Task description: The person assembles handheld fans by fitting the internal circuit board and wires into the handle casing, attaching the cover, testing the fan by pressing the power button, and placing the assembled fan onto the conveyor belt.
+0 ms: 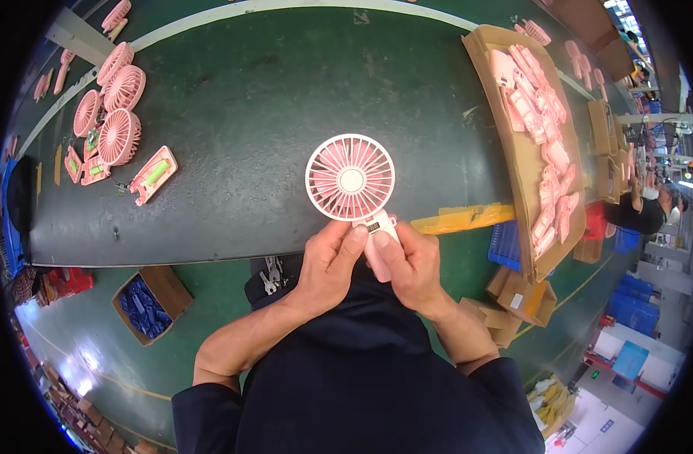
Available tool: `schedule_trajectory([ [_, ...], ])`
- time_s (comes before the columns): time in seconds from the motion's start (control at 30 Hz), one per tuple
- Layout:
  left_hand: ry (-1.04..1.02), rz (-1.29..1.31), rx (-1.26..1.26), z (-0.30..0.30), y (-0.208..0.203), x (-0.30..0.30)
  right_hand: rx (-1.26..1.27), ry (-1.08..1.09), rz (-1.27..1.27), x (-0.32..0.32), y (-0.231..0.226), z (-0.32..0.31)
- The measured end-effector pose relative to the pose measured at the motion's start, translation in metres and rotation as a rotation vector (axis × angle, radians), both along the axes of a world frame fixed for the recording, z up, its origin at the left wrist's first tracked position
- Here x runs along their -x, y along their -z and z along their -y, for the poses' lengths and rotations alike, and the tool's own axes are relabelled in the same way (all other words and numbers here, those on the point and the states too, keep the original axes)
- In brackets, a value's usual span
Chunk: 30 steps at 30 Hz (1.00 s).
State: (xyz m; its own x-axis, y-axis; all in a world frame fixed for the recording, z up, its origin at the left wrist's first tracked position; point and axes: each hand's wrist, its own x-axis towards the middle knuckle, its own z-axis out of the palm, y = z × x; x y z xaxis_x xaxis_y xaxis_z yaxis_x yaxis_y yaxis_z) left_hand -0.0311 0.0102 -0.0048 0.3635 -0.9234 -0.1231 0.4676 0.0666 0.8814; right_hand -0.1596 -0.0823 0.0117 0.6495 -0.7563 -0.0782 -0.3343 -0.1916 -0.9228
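Pink handheld fan (351, 181) sits at frame centre, over the near edge of the dark green belt (271, 98). Its long axis runs roughly vertical in the frame, tilted slightly: round grille head up and a bit left, handle down and a bit right toward the person. Grille face points at the camera, white hub in the middle, blades visible behind the guard.

Left hand (327, 265) is closed on the handle from the left, thumb pressed on the handle's top just under the head. Right hand (411, 261) is closed on the handle from the right, thumb lying along its front. Both hands grip the fan; the handle's lower end is hidden between the palms. A small dark display panel shows on the handle between the thumbs.

Upper left of frame: loose fan heads (116, 106) and a pink handle shell with a green part (153, 175) lie on the belt. Right of frame: cardboard tray (513, 151) full of pink handle shells (539, 113). Yellow strip (464, 218) lies at the belt edge just right of the hands. Lower left: box of blue parts (146, 304) on the floor. Far right edge: another person (649, 208), small.
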Motion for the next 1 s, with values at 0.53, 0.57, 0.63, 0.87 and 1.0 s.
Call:
schedule_trajectory([
  [0.53, 0.154, -0.402, 0.155, 0.007, -0.007, -0.031, -1.286, -0.28, 0.386, 0.001, -0.01, 0.013],
  [0.57, 0.122, -0.304, 0.105, 0.006, -0.007, -0.035, -1.205, -0.273, 0.35, -0.004, -0.015, 0.016],
  [0.63, 0.022, -0.004, 0.02, 0.002, 0.004, -0.048, -1.096, -0.231, 0.314, -0.017, -0.026, 0.021],
  [0.87, -0.28, 0.354, -0.074, -0.02, 0.015, -0.08, -0.525, 0.059, 0.156, -0.09, -0.023, 0.114],
  [1.0, -0.236, 0.536, -0.066, -0.026, 0.004, -0.083, -0.339, 0.129, 0.076, -0.155, -0.007, 0.192],
])
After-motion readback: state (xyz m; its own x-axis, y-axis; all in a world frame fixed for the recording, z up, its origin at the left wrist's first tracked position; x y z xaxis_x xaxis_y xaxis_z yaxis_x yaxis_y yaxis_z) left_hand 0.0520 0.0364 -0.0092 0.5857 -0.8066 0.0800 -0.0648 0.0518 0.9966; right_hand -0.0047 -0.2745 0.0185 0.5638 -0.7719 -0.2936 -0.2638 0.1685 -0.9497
